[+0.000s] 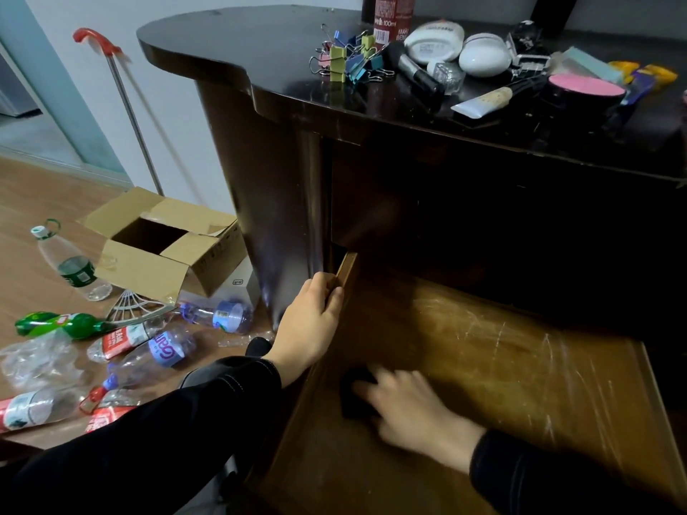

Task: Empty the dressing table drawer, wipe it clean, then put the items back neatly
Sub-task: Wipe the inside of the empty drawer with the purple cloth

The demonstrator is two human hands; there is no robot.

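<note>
**Bare drawer, cloth on its floor**

The drawer [483, 366] stands pulled out, its empty wooden floor streaked with pale scratches. The left hand [310, 321] clenches the top edge of its left wall. Right of that grip, the blurred right hand [412, 410] presses spread fingers on a dark cloth [353, 401]. Above, binder clips [349, 57] lie on the dressing table [241, 50].

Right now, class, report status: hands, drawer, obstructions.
Left hand grips drawer side. Right hand presses dark cloth on drawer floor. Drawer emptied, nothing blocking.

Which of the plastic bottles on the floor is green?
The green bottle lying in front of the cardboard box: its whole body is green, the others are clear.
</note>
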